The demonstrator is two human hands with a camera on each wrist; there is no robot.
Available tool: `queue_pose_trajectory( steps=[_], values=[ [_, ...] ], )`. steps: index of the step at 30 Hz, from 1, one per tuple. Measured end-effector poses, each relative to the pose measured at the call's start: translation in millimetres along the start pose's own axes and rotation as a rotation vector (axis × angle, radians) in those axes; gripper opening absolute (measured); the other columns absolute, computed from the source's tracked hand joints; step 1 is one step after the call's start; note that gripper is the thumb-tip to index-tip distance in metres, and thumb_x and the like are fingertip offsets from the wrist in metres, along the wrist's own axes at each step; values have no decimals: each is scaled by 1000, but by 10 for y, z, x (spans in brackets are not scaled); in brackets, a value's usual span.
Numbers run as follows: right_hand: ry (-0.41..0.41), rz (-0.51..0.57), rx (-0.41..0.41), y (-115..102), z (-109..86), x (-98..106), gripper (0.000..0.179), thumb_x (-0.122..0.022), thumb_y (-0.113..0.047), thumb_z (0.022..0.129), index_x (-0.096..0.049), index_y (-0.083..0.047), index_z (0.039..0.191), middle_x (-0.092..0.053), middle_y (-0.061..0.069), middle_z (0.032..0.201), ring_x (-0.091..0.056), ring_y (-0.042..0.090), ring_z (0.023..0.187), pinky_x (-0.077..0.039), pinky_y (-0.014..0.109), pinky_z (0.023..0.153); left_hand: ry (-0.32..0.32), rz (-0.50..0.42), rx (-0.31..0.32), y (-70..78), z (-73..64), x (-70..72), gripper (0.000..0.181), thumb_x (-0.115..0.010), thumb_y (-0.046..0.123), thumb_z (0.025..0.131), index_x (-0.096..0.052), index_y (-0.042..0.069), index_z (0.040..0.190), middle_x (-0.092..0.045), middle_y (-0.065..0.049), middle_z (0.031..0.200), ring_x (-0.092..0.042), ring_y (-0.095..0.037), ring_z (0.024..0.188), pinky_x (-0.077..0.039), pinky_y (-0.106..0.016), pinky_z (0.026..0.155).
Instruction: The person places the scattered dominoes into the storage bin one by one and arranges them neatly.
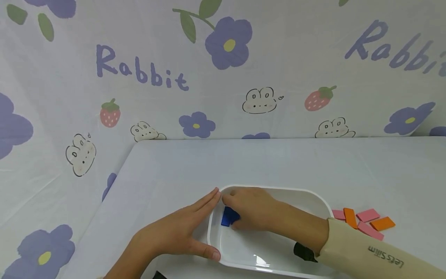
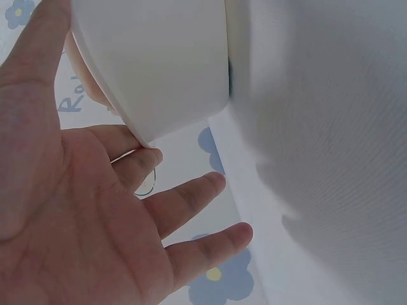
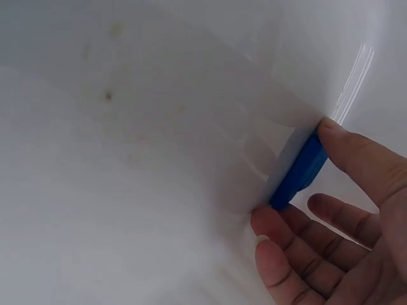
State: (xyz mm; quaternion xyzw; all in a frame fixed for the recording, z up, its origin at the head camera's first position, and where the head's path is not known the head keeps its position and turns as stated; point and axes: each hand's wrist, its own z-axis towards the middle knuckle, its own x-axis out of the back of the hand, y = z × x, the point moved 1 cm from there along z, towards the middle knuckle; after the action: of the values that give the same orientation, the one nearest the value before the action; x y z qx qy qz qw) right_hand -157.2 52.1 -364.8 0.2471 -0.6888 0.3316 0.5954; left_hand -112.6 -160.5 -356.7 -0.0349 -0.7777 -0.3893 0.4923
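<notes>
A white plastic basin (image 1: 244, 248) with rounded corners stands on the table in the head view. Inside it, by the left wall, lie blue tiles (image 1: 228, 216) close together. My right hand (image 1: 256, 209) reaches into the basin and pinches blue tile (image 3: 302, 168) between thumb and fingertips, low against the basin's floor. My left hand (image 1: 174, 232) lies along the basin's left end, fingers and thumb spread, fingertips touching the rim. In the left wrist view two fingertips meet the basin's edge (image 2: 152, 70) while the other fingers stretch out past it.
Right of the basin lie several flat tiles, pink (image 1: 368, 215) and orange (image 1: 382, 223), partly behind the right sleeve (image 1: 369, 248). A black device (image 1: 304, 252) sits under the right wrist. Behind the white table (image 1: 181, 166) hangs a cloth (image 1: 289, 58) printed with rabbits and flowers.
</notes>
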Motion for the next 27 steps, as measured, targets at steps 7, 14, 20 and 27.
queue_pose_trajectory(
  steps=[7, 14, 20, 27],
  values=[
    [-24, 20, -4, 3, -14, 12, 58, -90, -30, 75, -63, -12, 123, -70, 3, 109, -67, 17, 98, -57, 37, 88, 1, -11, 12, -3, 16, -8, 119, -72, 73, 72, -5, 33, 162, 4, 25, 163, -14, -8, 149, -28, -43, 117],
    [-30, 38, 0, 10, 5, 6, 55, -89, -31, 76, -64, -13, 122, -70, 1, 107, -66, 15, 96, -57, 36, 87, -1, -2, 1, -5, 15, -5, 120, -72, 74, 72, -5, 31, 162, 4, 23, 164, -13, -8, 149, -27, -42, 118],
    [-9, 40, 5, 9, 14, -4, 53, -90, -31, 76, -64, -13, 119, -70, 1, 106, -66, 14, 94, -57, 35, 85, -10, -10, 16, -11, 26, -3, 120, -72, 74, 72, -4, 33, 162, 4, 23, 163, -13, -8, 149, -28, -43, 117],
    [-4, 20, 1, 1, 15, -16, 54, -90, -32, 76, -64, -13, 119, -70, 0, 105, -66, 14, 95, -57, 35, 85, -9, -14, 18, -15, 32, -4, 120, -72, 74, 72, -5, 32, 162, 4, 23, 163, -13, -7, 149, -28, -43, 117]
  ],
)
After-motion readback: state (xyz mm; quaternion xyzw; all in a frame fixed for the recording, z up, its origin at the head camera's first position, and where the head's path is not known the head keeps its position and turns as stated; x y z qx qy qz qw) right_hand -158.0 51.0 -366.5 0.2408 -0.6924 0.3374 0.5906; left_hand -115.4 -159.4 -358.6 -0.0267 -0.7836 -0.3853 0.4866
